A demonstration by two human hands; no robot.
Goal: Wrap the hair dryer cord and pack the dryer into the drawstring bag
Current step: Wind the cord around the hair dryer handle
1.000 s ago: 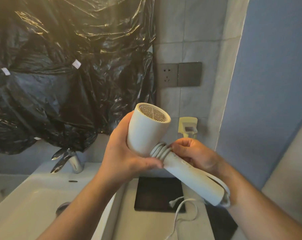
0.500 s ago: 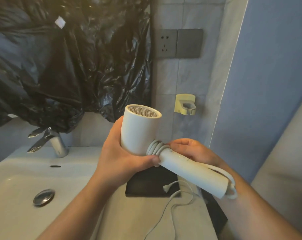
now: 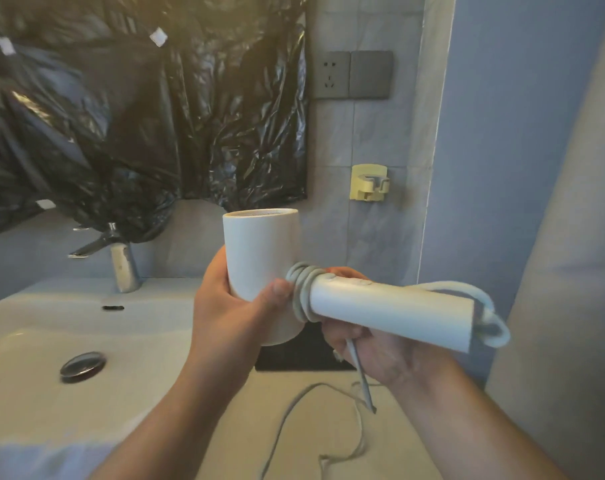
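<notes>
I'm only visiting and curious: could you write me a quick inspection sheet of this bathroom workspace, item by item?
Surface: pale counter beside a white sink.
Job's things: white hair dryer, held in the air; no drawstring bag recognisable, though a dark flat item lies on the counter.
Clutter: nothing seen.
Grips: left hand holds the dryer's barrel; right hand wraps the handle from below and grips the cord.
Cables: cord coiled several turns at the top of the handle; the rest trails loose on the counter.
Surroundings: faucet, black plastic sheeting, wall socket, yellow wall holder.
</notes>
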